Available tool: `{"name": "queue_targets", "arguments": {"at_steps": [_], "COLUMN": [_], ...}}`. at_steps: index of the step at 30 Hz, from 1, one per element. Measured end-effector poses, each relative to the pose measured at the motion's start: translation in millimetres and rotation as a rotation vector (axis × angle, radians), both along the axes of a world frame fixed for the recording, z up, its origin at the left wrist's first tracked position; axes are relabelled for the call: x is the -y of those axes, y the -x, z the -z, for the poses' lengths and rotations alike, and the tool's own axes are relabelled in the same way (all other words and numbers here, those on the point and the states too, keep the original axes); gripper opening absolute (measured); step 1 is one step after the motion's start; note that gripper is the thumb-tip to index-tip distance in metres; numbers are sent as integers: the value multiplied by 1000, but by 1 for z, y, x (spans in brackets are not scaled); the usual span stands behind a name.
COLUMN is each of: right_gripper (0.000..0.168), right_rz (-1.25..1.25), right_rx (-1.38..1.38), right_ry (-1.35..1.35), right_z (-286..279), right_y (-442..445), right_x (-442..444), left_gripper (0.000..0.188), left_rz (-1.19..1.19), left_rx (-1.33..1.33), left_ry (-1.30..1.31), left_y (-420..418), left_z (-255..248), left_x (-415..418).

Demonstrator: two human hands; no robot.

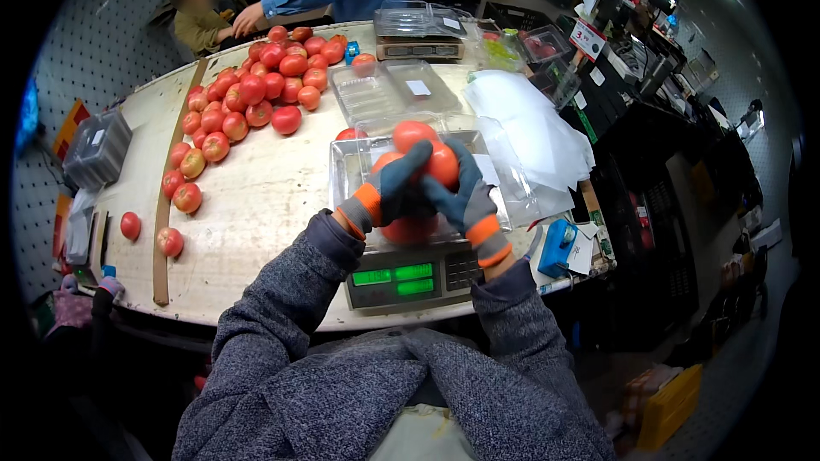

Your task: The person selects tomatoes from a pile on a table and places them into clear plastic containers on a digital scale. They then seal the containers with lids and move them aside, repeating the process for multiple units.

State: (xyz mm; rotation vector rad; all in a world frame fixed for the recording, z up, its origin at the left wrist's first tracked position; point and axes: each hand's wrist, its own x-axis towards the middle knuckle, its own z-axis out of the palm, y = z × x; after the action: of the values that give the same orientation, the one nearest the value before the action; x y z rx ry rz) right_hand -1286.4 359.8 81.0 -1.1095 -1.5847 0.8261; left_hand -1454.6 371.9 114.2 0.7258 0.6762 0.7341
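Note:
My left hand (pixel 401 180) and my right hand (pixel 466 191) wear blue-grey gloves with orange-striped cuffs. Between them they hold a red tomato (pixel 443 165), left fingers along one side and right fingers and thumb around the other. Another tomato (pixel 412 134) sits just beyond it, and a paler one (pixel 386 161) is partly behind my left hand. Below my hands a blurred tomato (pixel 410 229) shows over the metal pan. A clear plastic clamshell (pixel 512 189) lies open on the weighing scale (pixel 394 278), whose green display is lit. My palms are hidden.
Many loose tomatoes (pixel 253 89) are heaped at the table's far left, beside a wooden strip (pixel 163 224). Beyond the scale lies an open clamshell (pixel 394 89); a second scale (pixel 419 48) carries another. White sheets (pixel 522 121) and a blue tape dispenser (pixel 557 248) are at right. Other people work nearby.

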Motion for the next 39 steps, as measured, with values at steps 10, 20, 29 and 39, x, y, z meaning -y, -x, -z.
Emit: {"name": "queue_targets", "arguments": {"at_steps": [10, 20, 29, 39], "right_gripper": [45, 48, 92, 93], "right_rz": [368, 147, -140, -338], "right_rx": [1021, 224, 814, 914], "right_ry": [5, 197, -317, -161], "right_z": [-54, -6, -22, -5], "right_y": [-23, -112, -34, -35], "right_x": [-17, 21, -23, -67], "left_gripper": [42, 61, 64, 76], "left_rz": [-161, -586, 78, 95], "left_rx": [-479, -1017, -1272, -1495], "left_ry": [-177, -787, -889, -1098], "left_y": [12, 103, 19, 24], "left_z": [-4, 64, 25, 47], "left_x": [-9, -25, -54, -71]}}
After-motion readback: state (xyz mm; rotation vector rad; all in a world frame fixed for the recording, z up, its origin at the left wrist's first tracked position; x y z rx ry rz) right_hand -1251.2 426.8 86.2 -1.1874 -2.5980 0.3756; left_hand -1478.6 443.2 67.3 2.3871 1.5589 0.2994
